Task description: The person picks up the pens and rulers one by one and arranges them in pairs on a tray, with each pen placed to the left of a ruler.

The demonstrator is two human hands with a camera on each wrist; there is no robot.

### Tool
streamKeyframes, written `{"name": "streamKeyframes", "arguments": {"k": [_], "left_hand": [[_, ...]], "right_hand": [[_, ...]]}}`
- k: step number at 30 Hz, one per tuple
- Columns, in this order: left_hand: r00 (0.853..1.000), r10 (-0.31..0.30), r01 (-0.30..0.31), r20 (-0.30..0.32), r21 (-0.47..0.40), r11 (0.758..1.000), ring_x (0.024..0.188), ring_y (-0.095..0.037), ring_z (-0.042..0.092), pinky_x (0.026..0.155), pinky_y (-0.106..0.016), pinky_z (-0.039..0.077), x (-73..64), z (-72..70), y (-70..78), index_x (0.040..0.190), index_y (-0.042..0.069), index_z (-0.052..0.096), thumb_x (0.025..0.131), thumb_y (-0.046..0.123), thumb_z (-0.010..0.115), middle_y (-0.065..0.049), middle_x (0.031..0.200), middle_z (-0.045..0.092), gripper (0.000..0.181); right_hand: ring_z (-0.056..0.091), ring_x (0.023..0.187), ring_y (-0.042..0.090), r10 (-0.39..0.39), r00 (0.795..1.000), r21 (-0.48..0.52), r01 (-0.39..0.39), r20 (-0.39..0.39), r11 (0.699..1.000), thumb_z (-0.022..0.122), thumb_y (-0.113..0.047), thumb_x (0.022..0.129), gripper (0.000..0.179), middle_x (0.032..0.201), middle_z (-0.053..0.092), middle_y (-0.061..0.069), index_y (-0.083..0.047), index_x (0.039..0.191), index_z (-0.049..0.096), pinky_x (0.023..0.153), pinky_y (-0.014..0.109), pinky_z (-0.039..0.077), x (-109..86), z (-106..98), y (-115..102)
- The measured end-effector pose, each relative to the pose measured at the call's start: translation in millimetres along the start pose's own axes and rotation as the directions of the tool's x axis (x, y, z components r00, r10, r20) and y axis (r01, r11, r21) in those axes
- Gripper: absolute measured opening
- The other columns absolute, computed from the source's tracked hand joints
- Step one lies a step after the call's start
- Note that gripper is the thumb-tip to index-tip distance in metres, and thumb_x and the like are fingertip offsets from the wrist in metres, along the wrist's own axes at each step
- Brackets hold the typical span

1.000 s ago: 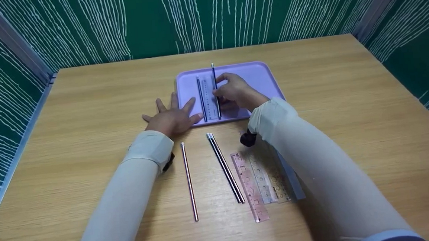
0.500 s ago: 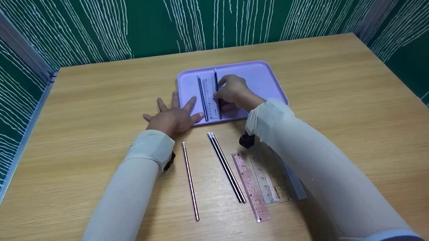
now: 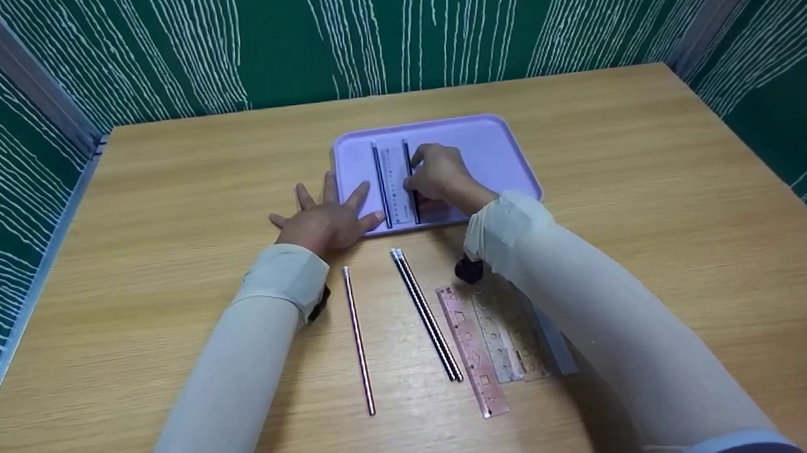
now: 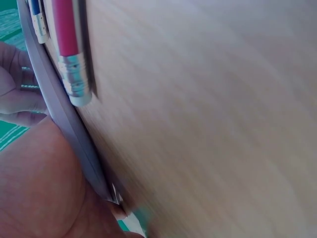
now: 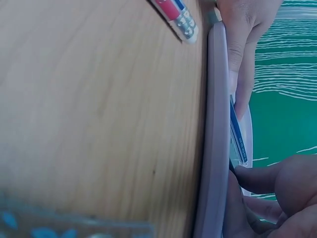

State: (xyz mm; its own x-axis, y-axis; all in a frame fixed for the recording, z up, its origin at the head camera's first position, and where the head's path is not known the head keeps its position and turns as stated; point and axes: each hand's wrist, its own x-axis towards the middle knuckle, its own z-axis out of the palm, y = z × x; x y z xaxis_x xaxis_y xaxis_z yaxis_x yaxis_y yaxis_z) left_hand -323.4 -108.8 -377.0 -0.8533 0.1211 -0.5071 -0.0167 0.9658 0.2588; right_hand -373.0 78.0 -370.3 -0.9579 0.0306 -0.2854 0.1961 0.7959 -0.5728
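My left hand (image 3: pixel 323 226) lies with fingers spread over the near left corner of the purple tray (image 3: pixel 486 148), partly on the table. Its thumb points at the lower end of a dark pencil (image 3: pixel 381 189) lying in the tray. Just right of that pencil is a clear ruler (image 3: pixel 395 188). My right hand (image 3: pixel 444 173) pinches a second dark pencil (image 3: pixel 406 150) along the ruler's right side, between thumb and fingers. The right wrist view shows the right hand's fingertips (image 5: pixel 247 176) low behind the tray's rim, near the blue pencil (image 5: pixel 237 131).
On the table (image 3: pixel 198 190) nearer me lie a pink pencil (image 3: pixel 358 341) and two dark pencils (image 3: pixel 426 316) side by side. To their right are a pink ruler (image 3: pixel 472 352), clear rulers (image 3: pixel 498 340) and a blue ruler (image 3: pixel 556 343), partly under the right forearm. Green walls stand around the table.
The pencil in my right hand has come toward me and down, from jutting past the tray's far rim to lying within it beside the ruler. The left hand stays put.
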Motion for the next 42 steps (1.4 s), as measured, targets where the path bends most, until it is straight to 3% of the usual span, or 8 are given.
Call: {"name": "streamKeyframes", "arguments": {"k": [9, 17, 23, 31, 42], "left_hand": [[1.000, 0.007, -0.007, -0.004, 0.019, 1.000, 0.151, -0.052, -0.026, 0.103, -0.090, -0.006, -0.4, 0.6, 0.8, 0.158, 0.055, -0.003, 0.097, 0.077, 0.033, -0.002, 0.169, -0.028, 0.074], [1.000, 0.004, -0.004, -0.007, 0.012, 1.000, 0.151, -0.052, -0.025, 0.102, -0.090, -0.006, -1.2, 1.3, 1.2, 0.158, 0.056, -0.003, 0.096, 0.077, 0.033, -0.001, 0.170, -0.027, 0.074], [1.000, -0.003, 0.003, -0.005, 0.011, 1.000, 0.151, -0.052, -0.024, 0.102, -0.090, -0.006, -2.0, 1.5, 2.6, 0.158, 0.056, -0.002, 0.096, 0.077, 0.033, -0.001, 0.170, -0.027, 0.075], [1.000, -0.003, 0.003, -0.013, -0.004, 1.000, 0.151, -0.052, -0.026, 0.103, -0.089, -0.008, -1.4, 1.2, 3.5, 0.158, 0.056, -0.001, 0.097, 0.076, 0.034, -0.002, 0.170, -0.027, 0.074], [1.000, -0.010, 0.010, -0.024, -0.018, 1.000, 0.151, -0.051, -0.025, 0.105, -0.088, -0.010, -4.3, 2.0, 1.0, 0.158, 0.057, 0.000, 0.097, 0.077, 0.033, -0.002, 0.170, -0.027, 0.072]], "right_hand": [[0.066, 0.098, 0.018, -0.035, 0.999, -0.047, 0.035, -0.003, 0.998, 0.071, -0.024, 0.097, 0.043, 0.119, 0.065, 0.006, -0.015, 0.138, 0.060, 0.080, 0.029, 0.055, -5.1, -3, 4], [0.069, 0.096, 0.018, -0.040, 0.999, -0.011, 0.040, 0.022, 0.999, 0.070, -0.027, 0.098, 0.043, 0.114, 0.066, 0.006, -0.012, 0.137, 0.059, 0.083, 0.031, 0.057, -8.9, -6, 8], [0.068, 0.099, 0.018, -0.093, 0.995, -0.004, 0.093, 0.027, 0.996, 0.068, -0.032, 0.099, 0.050, 0.116, 0.065, 0.006, -0.011, 0.143, 0.053, 0.089, 0.033, 0.057, -19.8, -11, 12], [0.073, 0.089, 0.027, -0.169, 0.983, 0.140, 0.158, 0.071, 0.978, 0.067, -0.028, 0.100, 0.050, 0.113, 0.063, 0.012, -0.008, 0.144, 0.051, 0.077, 0.037, 0.064, -45.5, -31, 25], [0.068, 0.102, 0.029, -0.213, 0.971, 0.220, 0.185, 0.112, 0.958, 0.065, -0.026, 0.102, 0.047, 0.116, 0.060, 0.016, -0.006, 0.143, 0.052, 0.081, 0.038, 0.064, -67.5, -51, 56]]}}
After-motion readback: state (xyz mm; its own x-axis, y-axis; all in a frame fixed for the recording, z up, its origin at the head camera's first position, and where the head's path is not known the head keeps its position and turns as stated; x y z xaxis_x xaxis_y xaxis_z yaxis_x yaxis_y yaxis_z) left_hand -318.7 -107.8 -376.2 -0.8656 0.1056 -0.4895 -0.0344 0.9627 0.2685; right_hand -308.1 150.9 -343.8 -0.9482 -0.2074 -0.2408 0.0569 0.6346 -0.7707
